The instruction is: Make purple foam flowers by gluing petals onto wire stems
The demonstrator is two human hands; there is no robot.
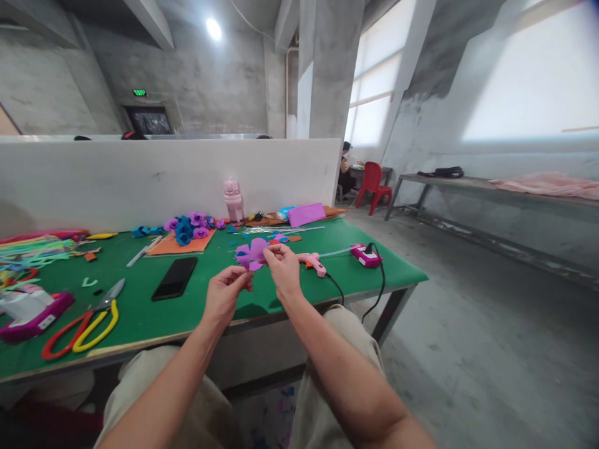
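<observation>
Bare concrete walls and pillars, bright windows; a white partition board (163,181) runs along the far edge of the green-topped bench (234,293).

Hidden or unclear: heads behind the partition show only as dark tops. A seated person beyond its end, by a red plastic chair (373,184), is too small to make out. Bundle of coloured pipe-cleaner stems (28,249) is cut off by the frame edge. Small scraps on the green top beyond the flower cannot be told apart.

Purple flat paper flower cut-out (251,254): lobed petals, thin sheet, held in the air just above the near edge of the bench, between both hands. Its lower petals are partly covered by fingertips.

Left hand (225,296): fingers curled, tips pinching a lower petal of the flower. Right hand (282,268): thumb and forefinger closed on its other side.

Relative to the flower:
- pink hot-glue gun (312,260) lying just beside it, past the right hand, cord trailing off the edge
- black smartphone (175,277) near, past the left hand
- red- and yellow-handled scissors (84,321) well apart, beyond the phone
- heap of finished purple and blue paper flowers (189,227) behind, on an orange sheet
- pink bottle (233,201) behind, against the partition
</observation>
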